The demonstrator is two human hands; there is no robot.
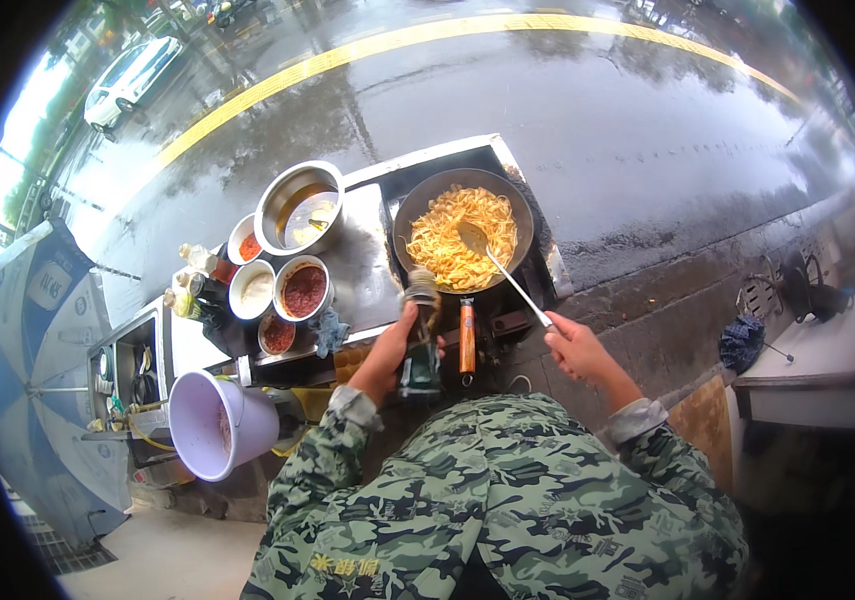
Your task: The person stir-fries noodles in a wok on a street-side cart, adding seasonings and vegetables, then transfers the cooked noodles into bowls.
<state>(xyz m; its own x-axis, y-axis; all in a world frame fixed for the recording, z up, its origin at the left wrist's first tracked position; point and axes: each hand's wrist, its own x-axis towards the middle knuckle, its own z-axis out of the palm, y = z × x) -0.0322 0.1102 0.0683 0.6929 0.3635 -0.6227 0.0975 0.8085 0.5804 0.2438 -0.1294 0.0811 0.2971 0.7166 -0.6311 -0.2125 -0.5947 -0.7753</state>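
Noodles (446, 236) fill a dark frying pan (404, 217) on the stove at the far side of the cart. The pan's wooden handle (467, 337) points towards me. My right hand (577, 351) grips the metal handle of a ladle (516, 283), whose bowl rests on the noodles. In my left hand (390, 349) is a dark bottle (420, 341), blurred, its neck close to the pan's near edge. It cannot be told whether anything comes out of it.
Left of the pan stand a large steel pot (262, 214), a bowl of dark red sauce (304, 291), several smaller bowls and bottles (198, 259). A blue cloth (330, 331) lies at the cart's edge. A pale purple bucket (255, 427) and a large umbrella (44, 382) are at left; a folded umbrella (742, 343) at right.
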